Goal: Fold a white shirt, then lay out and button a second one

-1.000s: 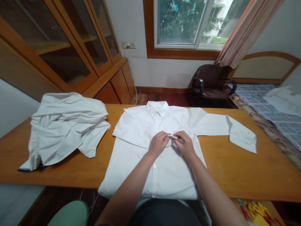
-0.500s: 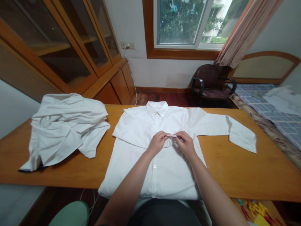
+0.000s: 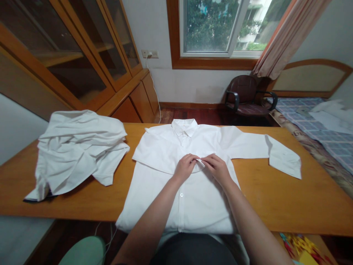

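A white button-up shirt lies spread on the wooden table, front side up with its collar at the far end. One sleeve stretches out to the right; the other is folded across the chest. Over the middle of the shirt, my left hand pinches the end of the folded sleeve, where the shirt cuff is. My right hand grips the same cuff from the other side, fingertips close to those of the left. Both hands are closed, and the fingers partly cover the cuff.
A rumpled pile of white clothing rests on the table to the left. Beyond the table stand a glass-door cabinet and a brown armchair. A green stool is below at the front left, and a bed is at the right.
The cuff between my fingers has turned, and its edge now tilts down toward the right. Both hands have barely shifted; the shirt lies as before.
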Demonstrator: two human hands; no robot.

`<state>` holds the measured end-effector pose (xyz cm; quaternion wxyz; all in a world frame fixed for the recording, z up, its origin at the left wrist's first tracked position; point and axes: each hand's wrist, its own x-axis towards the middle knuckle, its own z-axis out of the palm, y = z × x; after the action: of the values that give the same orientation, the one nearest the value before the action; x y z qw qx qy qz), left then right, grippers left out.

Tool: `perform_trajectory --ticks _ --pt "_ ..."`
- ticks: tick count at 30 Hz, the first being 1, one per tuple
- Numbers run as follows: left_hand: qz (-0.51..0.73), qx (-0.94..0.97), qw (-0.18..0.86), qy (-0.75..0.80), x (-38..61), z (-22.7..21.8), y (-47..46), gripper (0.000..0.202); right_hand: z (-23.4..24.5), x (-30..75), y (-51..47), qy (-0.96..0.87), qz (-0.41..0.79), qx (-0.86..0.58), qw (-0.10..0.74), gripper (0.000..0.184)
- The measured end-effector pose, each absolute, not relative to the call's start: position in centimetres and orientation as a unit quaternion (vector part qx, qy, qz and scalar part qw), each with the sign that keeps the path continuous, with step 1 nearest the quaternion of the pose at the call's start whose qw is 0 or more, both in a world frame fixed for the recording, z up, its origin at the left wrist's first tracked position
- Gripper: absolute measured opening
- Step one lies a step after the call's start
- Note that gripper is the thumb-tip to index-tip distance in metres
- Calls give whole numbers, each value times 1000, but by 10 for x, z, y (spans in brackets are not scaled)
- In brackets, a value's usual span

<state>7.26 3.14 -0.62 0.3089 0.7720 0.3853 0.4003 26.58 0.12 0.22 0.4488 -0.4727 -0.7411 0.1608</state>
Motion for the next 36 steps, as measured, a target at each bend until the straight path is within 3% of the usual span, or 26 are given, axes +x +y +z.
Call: perform_trajectory --ticks 10,20,26,32,36 --pt "408 741 361 393 73 -4 31 15 -1 263 -4 -747 79 -498 433 18" --pt "415 684 414 434 73 -9 33 23 6 267 -1 -689 164 -511 488 19" --pt "413 676 443 421 71 -9 30 23 6 271 6 -708 171 -501 468 25" --pt "377 772 314 404 71 -3 22 34 10 273 13 -678 102 -547 481 16" --pt "355 804 263 398 70 1 22 13 15 275 18 -675 90 -548 487 14"
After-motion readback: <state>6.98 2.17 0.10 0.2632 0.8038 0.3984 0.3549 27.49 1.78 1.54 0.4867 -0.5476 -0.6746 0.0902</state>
